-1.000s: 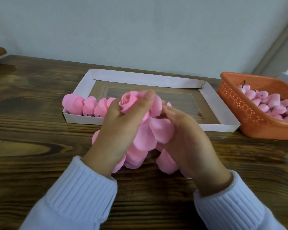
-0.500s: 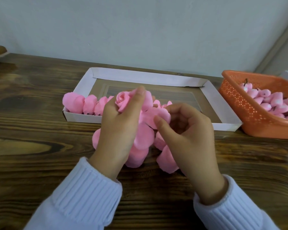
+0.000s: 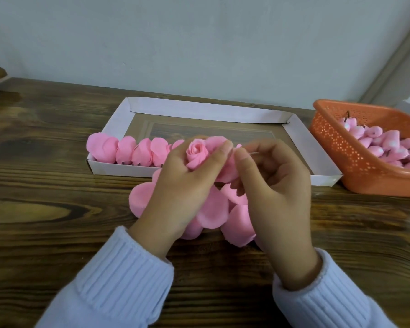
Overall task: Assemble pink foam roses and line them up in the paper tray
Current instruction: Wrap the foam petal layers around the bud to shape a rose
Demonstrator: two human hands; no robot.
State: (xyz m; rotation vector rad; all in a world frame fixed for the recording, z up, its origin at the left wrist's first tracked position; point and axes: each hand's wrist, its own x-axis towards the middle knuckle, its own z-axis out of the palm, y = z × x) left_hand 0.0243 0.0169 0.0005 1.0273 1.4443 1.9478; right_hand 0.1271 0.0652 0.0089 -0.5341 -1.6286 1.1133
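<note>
On a dark wooden table [image 3: 45,185] under a pale wall [image 3: 199,43], the paper tray [image 3: 199,110] holds finished roses [image 3: 126,152] at its front left; before the tray the left hand [image 3: 182,192] grips a rose [image 3: 197,153], the right hand [image 3: 277,192] pinches its petal, both half hiding loose petals [image 3: 213,209]; right of the tray, an orange basket [image 3: 341,159] is cropped.

Soft, even daylight fills the scene, neither harsh nor dim. The wall [image 3: 199,43] reads flat grey-blue, a shade dimmer toward the top left. The glossy surface [image 3: 45,185] carries a pale sheen at its right side. Shadows under the left hand [image 3: 182,185] and right hand [image 3: 277,185] are faint and soft-edged. The wide lens bows the surface's far edge, and everything looks slightly soft.
</note>
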